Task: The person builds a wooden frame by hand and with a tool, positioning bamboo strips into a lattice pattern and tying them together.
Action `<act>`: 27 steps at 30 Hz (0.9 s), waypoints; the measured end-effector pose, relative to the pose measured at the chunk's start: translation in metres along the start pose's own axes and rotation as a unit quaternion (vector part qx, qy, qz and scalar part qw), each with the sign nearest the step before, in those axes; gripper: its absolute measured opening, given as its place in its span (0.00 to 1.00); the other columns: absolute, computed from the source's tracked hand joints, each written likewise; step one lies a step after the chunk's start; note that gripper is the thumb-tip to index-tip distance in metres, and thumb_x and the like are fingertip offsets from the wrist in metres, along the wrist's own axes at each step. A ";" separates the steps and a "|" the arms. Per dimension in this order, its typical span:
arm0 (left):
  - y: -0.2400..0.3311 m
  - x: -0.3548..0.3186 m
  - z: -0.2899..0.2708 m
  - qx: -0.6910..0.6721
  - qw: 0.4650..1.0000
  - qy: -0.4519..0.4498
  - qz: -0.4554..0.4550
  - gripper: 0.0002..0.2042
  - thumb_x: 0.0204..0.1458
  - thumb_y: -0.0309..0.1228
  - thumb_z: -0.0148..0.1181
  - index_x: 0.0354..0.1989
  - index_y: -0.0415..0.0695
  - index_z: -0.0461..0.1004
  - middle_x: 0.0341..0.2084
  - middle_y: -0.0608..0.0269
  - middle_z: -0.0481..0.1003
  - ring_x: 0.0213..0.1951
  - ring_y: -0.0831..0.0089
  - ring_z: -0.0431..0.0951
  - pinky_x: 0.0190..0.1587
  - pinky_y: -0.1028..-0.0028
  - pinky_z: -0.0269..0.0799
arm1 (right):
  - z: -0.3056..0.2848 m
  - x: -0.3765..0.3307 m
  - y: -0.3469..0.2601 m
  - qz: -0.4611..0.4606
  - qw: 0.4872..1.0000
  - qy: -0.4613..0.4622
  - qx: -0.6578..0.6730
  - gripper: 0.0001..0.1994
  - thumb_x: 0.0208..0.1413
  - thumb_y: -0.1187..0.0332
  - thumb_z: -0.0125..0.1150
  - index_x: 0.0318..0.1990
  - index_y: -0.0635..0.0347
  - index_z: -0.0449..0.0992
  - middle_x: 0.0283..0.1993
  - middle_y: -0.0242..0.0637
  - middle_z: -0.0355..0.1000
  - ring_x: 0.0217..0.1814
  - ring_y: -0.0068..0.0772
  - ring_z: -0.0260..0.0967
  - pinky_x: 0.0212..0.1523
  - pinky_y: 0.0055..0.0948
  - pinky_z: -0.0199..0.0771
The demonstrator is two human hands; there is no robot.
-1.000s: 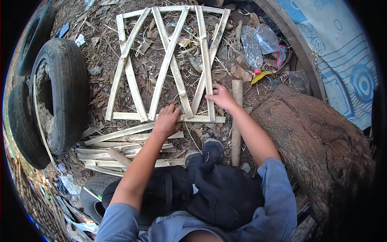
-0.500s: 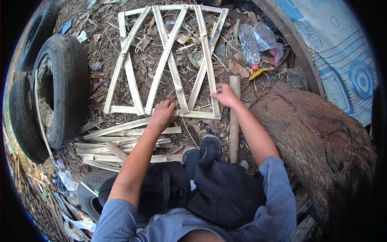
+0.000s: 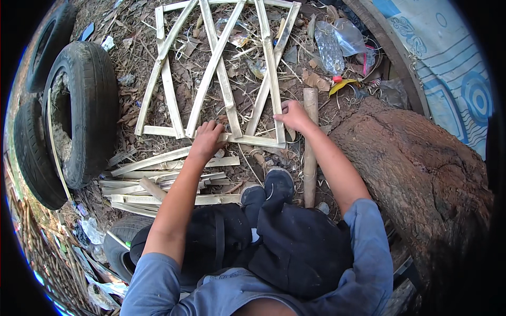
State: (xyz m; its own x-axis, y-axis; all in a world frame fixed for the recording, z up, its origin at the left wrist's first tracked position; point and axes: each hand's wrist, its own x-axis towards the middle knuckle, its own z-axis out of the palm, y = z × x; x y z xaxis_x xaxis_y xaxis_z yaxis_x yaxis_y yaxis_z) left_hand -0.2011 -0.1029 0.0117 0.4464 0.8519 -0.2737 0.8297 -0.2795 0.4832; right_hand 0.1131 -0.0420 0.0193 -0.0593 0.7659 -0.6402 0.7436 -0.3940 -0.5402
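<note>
A lattice frame of pale split-bamboo slats (image 3: pixel 213 68) lies on the ground in front of me, its slats crossing between a far rail and a near rail (image 3: pixel 258 140). My left hand (image 3: pixel 207 141) is closed over the near rail, beside the lower end of a slanted slat. With thumb and fingers, my right hand (image 3: pixel 293 116) pinches the rightmost slat (image 3: pixel 271 68) close to its lower end. The undersides of both grips are hidden.
Loose bamboo slats (image 3: pixel 153 198) are piled left of my feet. A round wooden stick (image 3: pixel 310 152) lies right of the frame, beside a big brown log (image 3: pixel 411 163). Old tires (image 3: pixel 92 116) stand at left. A plastic bottle (image 3: pixel 328 50) and a blue patterned sheet (image 3: pixel 448 68) are at far right.
The view has tilted, so the frame and the ground sit higher in the picture. Both hands keep their places on the slats, with little visible movement against the frame.
</note>
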 end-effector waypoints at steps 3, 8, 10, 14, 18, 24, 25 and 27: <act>0.005 -0.001 -0.006 0.039 0.999 0.002 -0.008 0.23 0.39 0.34 0.72 0.44 0.48 0.69 0.40 0.58 0.68 0.47 0.57 0.68 0.51 0.60 0.62 | -0.001 -0.001 -0.001 -0.009 1.000 0.015 -0.014 0.24 0.44 0.64 0.74 0.48 0.69 0.77 0.34 0.39 0.77 0.36 0.33 0.75 0.40 0.31 0.74; 0.032 -0.003 -0.022 0.058 0.997 0.045 -0.011 0.30 0.36 0.36 0.74 0.50 0.48 0.67 0.45 0.57 0.67 0.54 0.58 0.65 0.57 0.59 0.59 | 0.002 -0.011 -0.001 -0.017 0.997 0.076 0.002 0.26 0.42 0.64 0.74 0.49 0.65 0.71 0.35 0.42 0.75 0.39 0.42 0.74 0.43 0.38 0.74; 0.044 -0.019 -0.039 0.058 0.995 0.085 -0.016 0.30 0.37 0.34 0.73 0.51 0.47 0.67 0.49 0.54 0.65 0.58 0.55 0.63 0.60 0.58 0.57 | 0.006 -0.017 -0.014 -0.026 0.997 0.073 -0.007 0.29 0.44 0.65 0.72 0.52 0.62 0.64 0.44 0.45 0.72 0.46 0.47 0.72 0.48 0.42 0.73; 0.089 -0.071 -0.090 -0.009 0.997 0.065 -0.037 0.28 0.39 0.30 0.71 0.51 0.46 0.67 0.55 0.49 0.63 0.63 0.47 0.60 0.63 0.54 0.56 | 0.020 -0.038 -0.029 -0.105 0.972 0.200 -0.057 0.26 0.46 0.66 0.70 0.51 0.60 0.65 0.49 0.47 0.69 0.49 0.51 0.71 0.50 0.44 0.72; 0.106 -0.129 -0.122 -0.081 0.996 0.000 -0.040 0.28 0.42 0.32 0.70 0.53 0.45 0.66 0.56 0.47 0.63 0.62 0.45 0.60 0.63 0.54 0.56 | 0.020 -0.048 -0.035 -0.191 0.964 0.134 -0.130 0.21 0.49 0.68 0.65 0.50 0.57 0.66 0.48 0.46 0.68 0.50 0.52 0.70 0.49 0.44 0.73; 0.084 -0.162 -0.117 -0.002 0.982 -0.165 -0.091 0.27 0.46 0.37 0.67 0.55 0.44 0.67 0.51 0.49 0.69 0.57 0.50 0.67 0.59 0.55 0.61 | 0.043 -0.046 -0.043 -0.293 0.932 0.076 -0.198 0.18 0.49 0.71 0.61 0.49 0.59 0.68 0.40 0.42 0.70 0.46 0.48 0.72 0.46 0.43 0.75; 0.088 -0.158 -0.117 -0.011 0.977 -0.194 -0.091 0.27 0.47 0.37 0.67 0.55 0.44 0.67 0.50 0.50 0.70 0.56 0.51 0.69 0.58 0.56 0.61 | 0.041 -0.050 -0.038 -0.291 0.933 0.075 -0.200 0.17 0.49 0.71 0.60 0.48 0.58 0.68 0.40 0.42 0.70 0.45 0.48 0.72 0.45 0.43 0.75; 0.095 -0.149 -0.122 -0.114 0.984 -0.131 -0.027 0.24 0.49 0.35 0.65 0.54 0.44 0.67 0.47 0.51 0.72 0.53 0.53 0.71 0.56 0.56 0.63 | 0.047 -0.053 -0.033 -0.299 0.931 0.078 -0.196 0.17 0.50 0.70 0.60 0.48 0.58 0.69 0.39 0.42 0.70 0.43 0.48 0.73 0.45 0.43 0.76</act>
State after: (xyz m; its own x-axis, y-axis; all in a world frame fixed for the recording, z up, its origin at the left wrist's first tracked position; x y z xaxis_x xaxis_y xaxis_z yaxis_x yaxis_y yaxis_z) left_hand -0.2291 -0.2023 0.1994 0.5004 0.7104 -0.4949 0.7711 -0.1058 0.6278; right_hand 0.0604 -0.0930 0.0454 -0.4659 0.8651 -0.1858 0.7968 0.3189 -0.5133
